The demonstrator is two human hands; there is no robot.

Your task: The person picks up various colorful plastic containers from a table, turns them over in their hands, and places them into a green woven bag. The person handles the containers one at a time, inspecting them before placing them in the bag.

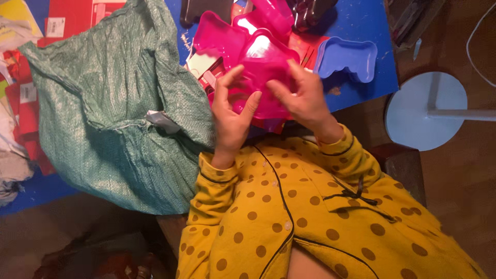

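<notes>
Both my hands hold a translucent pink plastic box (pixel 266 67) in front of my chest. My left hand (pixel 231 114) grips its lower left edge with fingers spread along the side. Its right side is gripped by my right hand (pixel 306 98), thumb pressed on the face. More pink plastic pieces (pixel 222 31) lie just beyond on the blue table (pixel 361 20). My yellow dotted sleeves cover both wrists.
A large green woven sack (pixel 113 103) lies open at the left. A blue plastic tray (pixel 347 57) sits at the right of the pink pieces. Red cartons (pixel 72 15) are at the far left. A white round stand base (pixel 426 111) is on the floor, right.
</notes>
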